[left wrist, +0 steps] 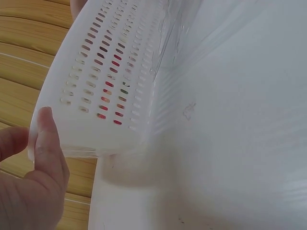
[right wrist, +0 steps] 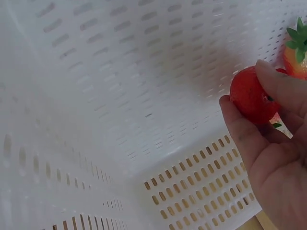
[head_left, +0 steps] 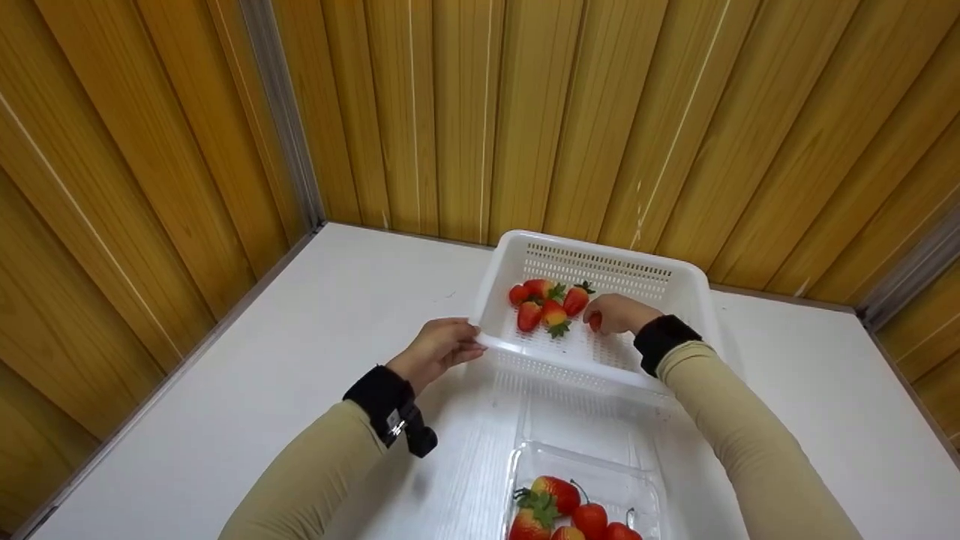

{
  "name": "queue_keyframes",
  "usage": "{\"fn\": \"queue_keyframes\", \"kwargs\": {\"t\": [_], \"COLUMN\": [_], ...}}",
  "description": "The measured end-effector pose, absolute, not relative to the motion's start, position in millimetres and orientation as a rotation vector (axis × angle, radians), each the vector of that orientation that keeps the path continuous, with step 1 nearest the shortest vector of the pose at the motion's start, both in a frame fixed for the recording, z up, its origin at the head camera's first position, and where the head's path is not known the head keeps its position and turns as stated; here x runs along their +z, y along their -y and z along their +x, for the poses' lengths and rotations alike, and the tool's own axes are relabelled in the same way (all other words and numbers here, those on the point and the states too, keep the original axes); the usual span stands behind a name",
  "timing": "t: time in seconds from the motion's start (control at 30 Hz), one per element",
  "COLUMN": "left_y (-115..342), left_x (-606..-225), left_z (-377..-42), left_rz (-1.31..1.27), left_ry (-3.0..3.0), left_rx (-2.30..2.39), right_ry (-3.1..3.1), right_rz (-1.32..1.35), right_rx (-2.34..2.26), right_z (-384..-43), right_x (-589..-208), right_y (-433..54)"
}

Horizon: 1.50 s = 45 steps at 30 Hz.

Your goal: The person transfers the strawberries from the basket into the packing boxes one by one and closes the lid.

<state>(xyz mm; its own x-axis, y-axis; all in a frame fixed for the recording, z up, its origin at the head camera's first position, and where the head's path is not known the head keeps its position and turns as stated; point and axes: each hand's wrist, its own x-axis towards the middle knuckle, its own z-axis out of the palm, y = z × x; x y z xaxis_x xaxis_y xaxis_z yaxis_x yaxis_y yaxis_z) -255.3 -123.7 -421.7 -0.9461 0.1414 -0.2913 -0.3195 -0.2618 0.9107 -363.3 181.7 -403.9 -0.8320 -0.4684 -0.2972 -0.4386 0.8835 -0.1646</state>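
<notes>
A white perforated plastic basket [head_left: 585, 367] stands against the back wall with several red and yellow strawberries [head_left: 529, 316] on its left side. My left hand [head_left: 441, 346] grips the basket's front left corner; in the left wrist view its fingers lie along the outside of the wall. Inside the basket, my right hand [head_left: 621, 313] pinches a round red fruit [right wrist: 250, 95] between thumb and fingers. A dark dimple shows on this fruit, and no leaves. A leafy strawberry [right wrist: 296, 52] lies just beyond that hand in the right wrist view.
A clear plastic box [head_left: 592, 459] sits in front of the basket on the white table [head_left: 300, 360]. It holds strawberries [head_left: 556, 493] and stemmed cherries [head_left: 589, 519]. Wood-patterned walls [head_left: 465, 112] rise behind the table and at both sides.
</notes>
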Motion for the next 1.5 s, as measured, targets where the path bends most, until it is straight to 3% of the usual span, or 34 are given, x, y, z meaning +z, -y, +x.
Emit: {"fn": "queue_keyframes", "kwargs": {"t": [0.63,1.03,1.5], "left_y": [121,132,121], "left_x": [-418,-419,-427], "left_z": [-259,-251,-220], "left_rz": [-0.216,-0.249,0.025], "left_ry": [-1.7,-1.753,-1.807], "left_rx": [2.239,2.029,1.735], "right_ry": [-2.895,-2.931,-3.019], "right_rz": [-0.597,-0.595,-0.706], "right_rx": [-0.454,-0.686,-0.748], "right_z": [-361,-338,-303], "right_x": [-392,-357,-316], "right_y": [-191,-197,-217]}}
